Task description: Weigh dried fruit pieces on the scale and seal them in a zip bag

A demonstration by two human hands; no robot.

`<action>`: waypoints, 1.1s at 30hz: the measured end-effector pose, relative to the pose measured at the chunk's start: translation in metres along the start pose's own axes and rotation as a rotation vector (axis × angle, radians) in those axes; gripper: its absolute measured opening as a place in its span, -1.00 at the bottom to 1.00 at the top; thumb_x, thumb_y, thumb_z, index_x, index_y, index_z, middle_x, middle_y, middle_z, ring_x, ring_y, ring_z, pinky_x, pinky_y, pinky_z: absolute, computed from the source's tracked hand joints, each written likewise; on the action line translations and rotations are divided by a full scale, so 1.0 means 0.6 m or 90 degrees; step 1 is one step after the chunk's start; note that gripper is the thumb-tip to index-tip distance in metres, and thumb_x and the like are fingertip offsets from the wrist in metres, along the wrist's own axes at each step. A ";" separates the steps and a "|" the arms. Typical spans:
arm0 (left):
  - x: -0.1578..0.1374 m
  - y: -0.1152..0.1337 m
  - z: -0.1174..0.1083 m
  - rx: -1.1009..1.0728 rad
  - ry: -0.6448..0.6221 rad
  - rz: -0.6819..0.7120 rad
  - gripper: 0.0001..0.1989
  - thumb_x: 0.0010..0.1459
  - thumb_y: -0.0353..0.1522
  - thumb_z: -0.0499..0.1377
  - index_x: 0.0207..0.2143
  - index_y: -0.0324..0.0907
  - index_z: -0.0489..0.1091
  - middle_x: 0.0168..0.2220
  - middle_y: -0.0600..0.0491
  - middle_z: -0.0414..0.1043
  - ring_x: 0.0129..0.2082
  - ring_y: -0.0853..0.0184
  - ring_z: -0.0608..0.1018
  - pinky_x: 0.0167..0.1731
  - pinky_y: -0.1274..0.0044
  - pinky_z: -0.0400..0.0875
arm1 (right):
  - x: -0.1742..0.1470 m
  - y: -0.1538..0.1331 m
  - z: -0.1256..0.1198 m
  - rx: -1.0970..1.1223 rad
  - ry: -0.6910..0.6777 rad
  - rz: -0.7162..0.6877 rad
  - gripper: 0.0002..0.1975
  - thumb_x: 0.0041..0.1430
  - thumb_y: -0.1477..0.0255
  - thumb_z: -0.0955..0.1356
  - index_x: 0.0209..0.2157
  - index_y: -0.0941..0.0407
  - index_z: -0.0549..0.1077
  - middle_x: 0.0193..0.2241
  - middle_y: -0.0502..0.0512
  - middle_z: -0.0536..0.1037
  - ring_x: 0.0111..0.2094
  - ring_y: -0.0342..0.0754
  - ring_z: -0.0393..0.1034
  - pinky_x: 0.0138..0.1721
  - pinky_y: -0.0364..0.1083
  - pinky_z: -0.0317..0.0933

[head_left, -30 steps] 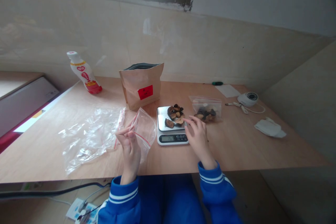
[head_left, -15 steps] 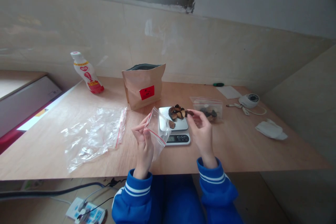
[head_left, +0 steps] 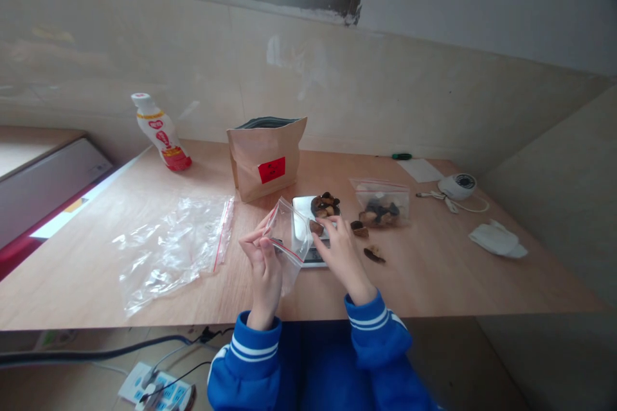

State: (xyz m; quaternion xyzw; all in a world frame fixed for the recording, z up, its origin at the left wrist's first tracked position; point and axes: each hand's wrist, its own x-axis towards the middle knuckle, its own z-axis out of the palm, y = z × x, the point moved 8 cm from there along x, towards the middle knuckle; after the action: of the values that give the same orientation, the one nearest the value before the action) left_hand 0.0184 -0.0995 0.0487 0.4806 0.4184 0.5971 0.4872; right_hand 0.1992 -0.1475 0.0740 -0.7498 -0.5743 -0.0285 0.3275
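My left hand (head_left: 263, 263) pinches a small clear zip bag (head_left: 292, 231) with a red seal line, tilted beside the scale. A small dark patch shows by the left thumb; I cannot tell what it is. My right hand (head_left: 342, 253) reaches over the white kitchen scale (head_left: 301, 209), thumb and fingertips closed about a brown dried mushroom piece (head_left: 316, 228) on its plate. A pile of dried mushroom pieces (head_left: 326, 205) lies at the back of the plate. The right hand covers much of the scale's display. Loose pieces (head_left: 375, 253) rest on the table right of the scale.
Behind the scale stands an open brown paper pouch (head_left: 265, 164) with a red label. A filled zip bag (head_left: 383, 205) lies right, clear plastic bags (head_left: 178, 237) left. Farther out are a bottle (head_left: 164, 135), a white camera (head_left: 457, 186) with cable and a crumpled tissue (head_left: 496, 239).
My right hand has moved left and down from the pile, without the dark piece it held, to the lone piece on the plate. Loose pieces right of the scale now show.
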 end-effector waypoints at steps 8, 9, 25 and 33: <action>-0.002 0.002 0.004 -0.008 -0.016 -0.006 -0.61 0.22 0.02 0.00 -0.20 -0.11 0.15 -0.18 -0.06 0.44 -0.29 0.34 0.53 -0.17 0.41 0.47 | 0.001 -0.005 -0.017 -0.012 0.046 -0.011 -0.81 0.21 0.38 0.34 -0.15 0.12 0.49 -0.25 0.16 0.55 -0.20 0.11 0.37 -0.15 0.06 0.27; -0.002 0.003 0.005 -0.009 -0.016 -0.005 -0.61 0.22 0.03 0.00 -0.20 -0.11 0.15 -0.18 -0.05 0.43 -0.28 0.33 0.53 -0.15 0.40 0.47 | 0.003 -0.009 -0.036 0.028 0.079 0.003 -0.79 0.22 0.36 0.33 -0.15 0.13 0.49 -0.27 0.14 0.55 -0.24 0.07 0.37 -0.17 0.04 0.27; 0.003 0.003 -0.002 -0.078 0.011 -0.063 -0.52 0.12 0.09 0.08 -0.23 -0.10 0.09 -0.47 0.18 0.37 -0.64 0.51 0.35 -0.60 0.63 0.31 | 0.054 0.051 -0.002 -0.030 0.065 0.061 -0.60 0.15 0.28 0.36 -0.01 0.14 0.43 -0.09 0.31 0.39 -0.02 0.22 0.30 -0.01 0.20 0.24; 0.001 0.004 0.009 -0.056 0.010 -0.056 -0.53 0.14 0.09 0.06 -0.22 -0.10 0.11 -0.35 0.09 0.42 -0.46 0.44 0.50 -0.50 0.60 0.40 | 0.045 0.040 0.015 0.016 0.032 0.042 -0.73 0.17 0.46 0.29 -0.08 0.13 0.46 -0.15 0.25 0.47 -0.07 0.17 0.37 -0.02 0.13 0.27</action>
State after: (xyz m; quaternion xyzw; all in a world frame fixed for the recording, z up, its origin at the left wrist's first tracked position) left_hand 0.0234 -0.0991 0.0525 0.4354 0.4159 0.5968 0.5304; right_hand 0.2265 -0.1228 0.0671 -0.7635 -0.5410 -0.0292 0.3515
